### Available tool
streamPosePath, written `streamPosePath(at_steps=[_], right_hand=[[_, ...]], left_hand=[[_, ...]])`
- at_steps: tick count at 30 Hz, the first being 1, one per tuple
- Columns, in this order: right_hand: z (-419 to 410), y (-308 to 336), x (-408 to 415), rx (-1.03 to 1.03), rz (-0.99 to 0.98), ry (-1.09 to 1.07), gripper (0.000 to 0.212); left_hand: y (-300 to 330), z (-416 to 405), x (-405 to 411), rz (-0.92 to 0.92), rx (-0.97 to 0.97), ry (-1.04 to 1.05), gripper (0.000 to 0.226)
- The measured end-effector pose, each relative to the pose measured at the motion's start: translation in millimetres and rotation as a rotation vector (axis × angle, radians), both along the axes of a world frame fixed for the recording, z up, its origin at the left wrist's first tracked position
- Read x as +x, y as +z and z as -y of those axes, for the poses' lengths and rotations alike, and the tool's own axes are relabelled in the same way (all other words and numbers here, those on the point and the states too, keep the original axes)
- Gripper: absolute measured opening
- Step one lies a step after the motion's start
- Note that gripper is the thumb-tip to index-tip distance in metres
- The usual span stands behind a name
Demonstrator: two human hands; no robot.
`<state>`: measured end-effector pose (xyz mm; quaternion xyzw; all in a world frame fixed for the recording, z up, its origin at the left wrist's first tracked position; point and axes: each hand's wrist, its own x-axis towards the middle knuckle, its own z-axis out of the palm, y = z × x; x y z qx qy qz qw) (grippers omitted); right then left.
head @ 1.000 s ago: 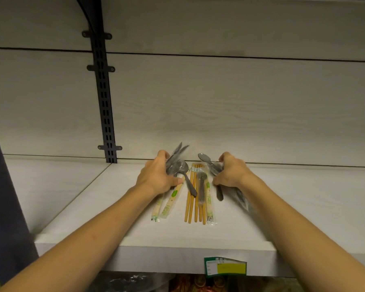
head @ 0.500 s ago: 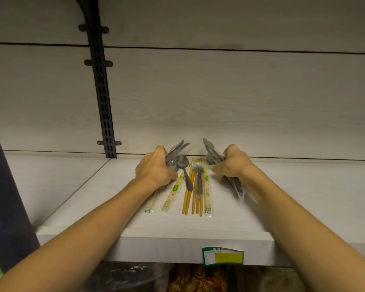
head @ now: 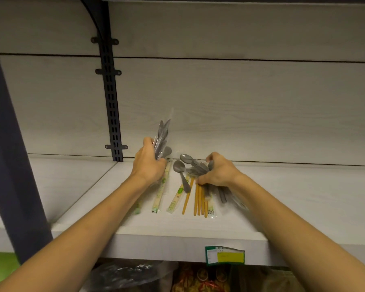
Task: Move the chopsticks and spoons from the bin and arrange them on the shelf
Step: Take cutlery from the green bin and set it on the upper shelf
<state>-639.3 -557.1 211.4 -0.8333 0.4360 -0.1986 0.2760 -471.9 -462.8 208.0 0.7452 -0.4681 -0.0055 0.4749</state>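
- While sorting on the shelf [head: 282, 207]: left hand [head: 149, 165] gripping an upright bagged bundle of spoons [head: 162, 137].
- Centre: wrapped chopsticks [head: 159, 194] and bare chopsticks [head: 199, 200] lying flat; loose spoon [head: 180, 171] across them.
- Right hand [head: 217, 172] clutching more spoons [head: 193, 163], low over the pile.
- Next, probably: laying both bundles beside the chopsticks.
- Shelf-edge label [head: 224, 255]: writing illegible.

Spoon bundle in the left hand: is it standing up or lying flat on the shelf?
Standing up: the left hand grips the spoon bundle pointing upward, above the shelf.
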Motion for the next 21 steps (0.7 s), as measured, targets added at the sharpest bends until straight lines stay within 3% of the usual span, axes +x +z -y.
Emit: streamPosePath(at_steps=[3,7,14,17,21], right_hand=[[-3,2,0,-0.012,-0.022,-0.039,0.062],[-5,7,-1,-0.055,-0.020,-0.084,0.058],[-16,18,15,-0.081,0.280,-0.003,0.051],[-24,15,30,-0.060,0.236,0.051,0.059],[-27,4,42,-0.074,0.037,0.049,0.077]], left_hand=[[-1,-7,8,0.057,0.097,-0.012,0.026],[-3,-18,16,0.004,0.141,0.009,0.020],[1,-22,25,-0.054,0.157,0.065,0.042],[-2,-19,19,-0.045,0.228,0.020,0.046],[-12,-14,16,-0.049,0.285,-0.010,0.059]])
